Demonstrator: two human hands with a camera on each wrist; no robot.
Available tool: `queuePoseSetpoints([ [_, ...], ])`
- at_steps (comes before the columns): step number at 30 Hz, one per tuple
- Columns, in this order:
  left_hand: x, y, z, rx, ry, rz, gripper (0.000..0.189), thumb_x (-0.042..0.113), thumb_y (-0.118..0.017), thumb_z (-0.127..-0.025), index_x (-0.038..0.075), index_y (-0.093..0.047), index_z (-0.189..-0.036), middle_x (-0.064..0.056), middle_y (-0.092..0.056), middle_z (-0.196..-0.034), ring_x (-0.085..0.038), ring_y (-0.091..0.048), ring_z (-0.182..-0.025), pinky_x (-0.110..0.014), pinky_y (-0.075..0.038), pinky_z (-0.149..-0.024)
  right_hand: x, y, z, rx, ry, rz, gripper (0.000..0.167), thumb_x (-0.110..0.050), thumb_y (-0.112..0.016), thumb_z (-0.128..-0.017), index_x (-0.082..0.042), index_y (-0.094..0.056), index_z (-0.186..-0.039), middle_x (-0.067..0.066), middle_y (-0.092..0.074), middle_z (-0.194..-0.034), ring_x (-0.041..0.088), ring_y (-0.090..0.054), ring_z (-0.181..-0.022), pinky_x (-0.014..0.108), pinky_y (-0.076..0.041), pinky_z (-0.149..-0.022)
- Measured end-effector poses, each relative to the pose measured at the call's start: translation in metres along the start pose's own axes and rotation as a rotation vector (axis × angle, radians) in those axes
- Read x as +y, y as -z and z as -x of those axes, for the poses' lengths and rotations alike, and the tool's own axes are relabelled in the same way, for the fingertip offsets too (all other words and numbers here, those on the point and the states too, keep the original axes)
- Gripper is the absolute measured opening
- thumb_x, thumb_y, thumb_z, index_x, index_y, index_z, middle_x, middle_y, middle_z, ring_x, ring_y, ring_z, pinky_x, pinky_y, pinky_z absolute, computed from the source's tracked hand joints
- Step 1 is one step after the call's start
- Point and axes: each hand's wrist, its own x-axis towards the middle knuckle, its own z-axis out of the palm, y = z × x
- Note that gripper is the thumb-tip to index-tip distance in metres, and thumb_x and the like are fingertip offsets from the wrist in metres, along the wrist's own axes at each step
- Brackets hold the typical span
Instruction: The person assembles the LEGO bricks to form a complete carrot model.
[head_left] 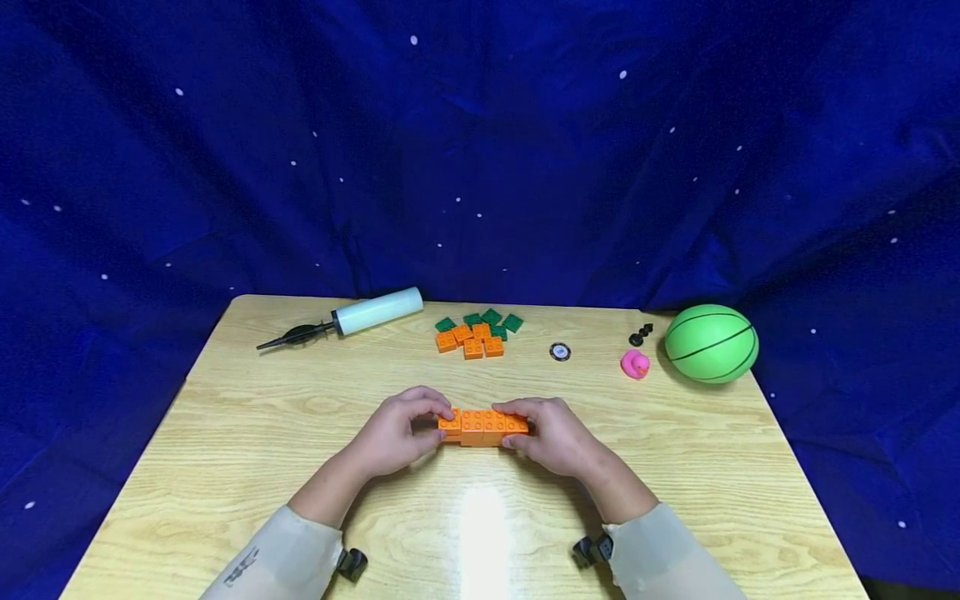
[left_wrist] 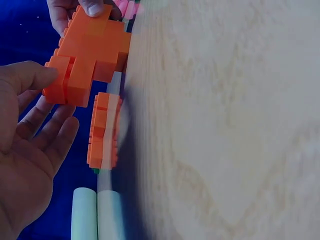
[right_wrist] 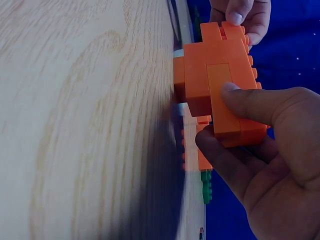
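A block of joined orange toy bricks, studs up, is held between both hands near the middle of the table. My left hand pinches a brick at its left end, thumb in front and fingers behind. In the left wrist view a thin gap shows between that end brick and its neighbour. At the right end, my right hand grips the block between thumb and fingers. Seen from the right wrist, the block is stepped, with a narrower part on its underside close to the tabletop.
Loose orange bricks and green bricks lie behind the hands. A hand pump is at the back left. Towards the right are a poker chip, a pink rubber duck, a small black object and a green ball.
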Motion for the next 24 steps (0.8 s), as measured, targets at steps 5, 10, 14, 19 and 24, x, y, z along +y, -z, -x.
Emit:
queuePoseSetpoints([
  [5,-0.003,-0.003,0.0,0.005,-0.005,0.062,0.024,0.002,-0.079,-0.088,0.019,-0.075,-0.104,0.006,-0.065,-0.12,-0.017,-0.063,-0.114,-0.038,-0.055,-0.098,0.0,-0.001,-0.001,0.003,0.007,0.001,0.048,-0.013,-0.083,-0.089,-0.013,-0.07,-0.135,0.006,-0.071,-0.131,0.021,-0.066,-0.12,0.042,-0.054,-0.101],
  [10,-0.005,-0.01,0.0,0.007,0.034,0.148,0.023,0.003,-0.082,-0.088,0.017,-0.073,-0.104,0.002,-0.065,-0.124,-0.019,-0.064,-0.115,-0.033,-0.058,-0.093,0.0,0.0,-0.001,0.007,0.014,0.001,0.048,-0.013,-0.084,-0.089,-0.012,-0.07,-0.135,0.006,-0.071,-0.131,0.021,-0.066,-0.12,0.042,-0.054,-0.101],
  [14,-0.006,-0.014,0.0,0.037,0.065,0.138,0.023,0.005,-0.082,-0.089,0.021,-0.073,-0.102,0.0,-0.068,-0.126,-0.019,-0.066,-0.116,-0.035,-0.059,-0.091,0.0,0.0,-0.001,0.007,0.018,0.006,0.048,-0.013,-0.084,-0.089,-0.012,-0.07,-0.135,0.006,-0.071,-0.13,0.021,-0.066,-0.12,0.043,-0.054,-0.101],
  [19,-0.008,-0.018,0.0,0.05,0.079,0.162,0.023,0.005,-0.082,-0.089,0.023,-0.071,-0.101,0.003,-0.07,-0.124,-0.018,-0.067,-0.116,-0.036,-0.057,-0.095,0.0,0.0,-0.001,0.003,0.016,0.007,0.048,-0.013,-0.084,-0.089,-0.011,-0.07,-0.135,0.006,-0.071,-0.13,0.021,-0.066,-0.119,0.042,-0.054,-0.101],
  [24,-0.009,-0.021,0.0,0.052,0.085,0.193,0.023,0.006,-0.083,-0.089,0.022,-0.071,-0.099,0.002,-0.07,-0.12,-0.019,-0.067,-0.113,-0.034,-0.058,-0.092,-0.001,0.0,0.0,0.005,0.013,0.002,0.048,-0.013,-0.084,-0.089,-0.012,-0.07,-0.135,0.006,-0.071,-0.13,0.019,-0.066,-0.118,0.042,-0.054,-0.1],
])
